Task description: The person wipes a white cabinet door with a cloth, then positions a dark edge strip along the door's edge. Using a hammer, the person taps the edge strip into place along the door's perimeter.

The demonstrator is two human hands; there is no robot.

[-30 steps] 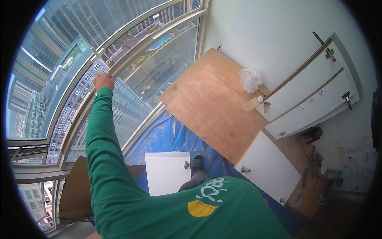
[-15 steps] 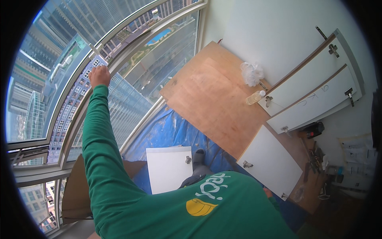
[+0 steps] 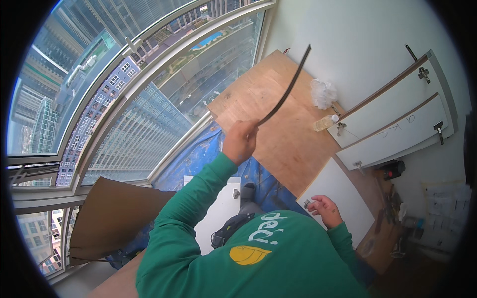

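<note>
My left hand (image 3: 240,141), raised in front of me, is closed round one end of a thin, dark, flexible strip (image 3: 290,87). The strip's free end curves up and to the right, over the brown board and against the white wall. Low on the right, my right hand (image 3: 326,210) has its fingers loosely bent and apart, with nothing seen in them. It hovers over a white cabinet door panel (image 3: 343,191), beside a metal hinge (image 3: 307,203). Another white panel (image 3: 203,226) with a hinge lies below my left arm, partly hidden by it.
A large brown board (image 3: 278,129) rests over blue sheeting (image 3: 198,146). Several white doors (image 3: 392,104) lean at the right wall near a bottle (image 3: 326,122) and crumpled clear plastic (image 3: 323,93). Window frames (image 3: 149,64) line the left, with a brown sheet (image 3: 117,213) below; tools (image 3: 392,203) lie at right.
My left hand has come away from the window frame, moving right and nearer, and the dark strip now shows in it. My right hand has risen into view over the white panel.
</note>
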